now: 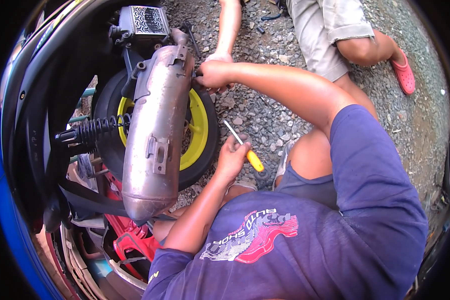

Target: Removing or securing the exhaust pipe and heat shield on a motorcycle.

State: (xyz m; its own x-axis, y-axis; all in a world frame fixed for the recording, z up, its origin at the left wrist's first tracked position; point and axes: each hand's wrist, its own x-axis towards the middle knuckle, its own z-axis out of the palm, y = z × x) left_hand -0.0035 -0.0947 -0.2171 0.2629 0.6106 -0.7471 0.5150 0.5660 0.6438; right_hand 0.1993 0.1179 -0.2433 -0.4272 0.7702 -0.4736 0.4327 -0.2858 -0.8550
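Muffler [157, 125], dull silver, long canister, mounted at a slight tilt in front of the rear wheel; tapered end nearest the person, pipe [180, 37] at its far end. Slotted bracket [159, 152] on its side, toward the tapered end.

Right hand [216, 74] at the muffler's right edge, near the far end: fingers curled in, but can't tell what, if anything, sits between the fingertips. Left hand [231, 159] right of the muffler's lower half, apart from it, gripping a screwdriver [255, 161]: yellow handle, bare metal shaft angled up and leftward, tip free of the muffler.

Co-worker's hand [221, 58] just past the muffler's far right edge, partly behind the right hand; grip can't be told.

Behind the muffler: black tire [112, 157] with yellow-green rim [199, 127]. Left of it: black coil-spring shock [95, 132]. Beyond its far end, leftward: metal cover [144, 20] with black pattern. Below its tapered end: red parts [135, 242].

Right of the muffler: gravel [265, 120]. Farther off that way, past the far end: small dark tool [271, 17], co-worker's beige shorts [315, 45], pink clog [404, 75].
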